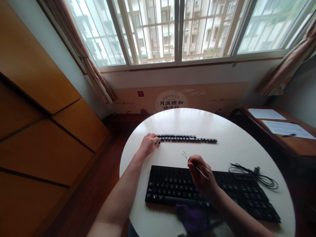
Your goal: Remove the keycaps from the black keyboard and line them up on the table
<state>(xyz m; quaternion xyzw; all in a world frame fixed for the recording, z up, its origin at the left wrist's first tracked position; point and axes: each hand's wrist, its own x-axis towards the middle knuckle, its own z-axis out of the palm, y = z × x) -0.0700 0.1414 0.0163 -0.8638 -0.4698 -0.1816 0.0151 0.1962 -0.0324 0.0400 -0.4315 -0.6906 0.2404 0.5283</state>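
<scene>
My left hand [148,144] is at the left end of two rows of loose black keycaps [182,139], its fingers closed around a keycap [157,142] just below the rows. In my right hand [201,172] is a wire keycap puller [185,154], its thin prongs pointing up and left and its other wires sticking out behind the fingers. This hand is above the black keyboard [170,189], covering part of its keys. The keyboard's top rows look bare of caps, while lower rows still carry theirs.
The round white table [168,120] holds everything. A coiled black cable [264,179] lies at the keyboard's upper right, and a purple cloth [192,219] at its near edge. A wooden side table [301,141] with papers [288,128] is at right, orange cabinets [44,141] at left.
</scene>
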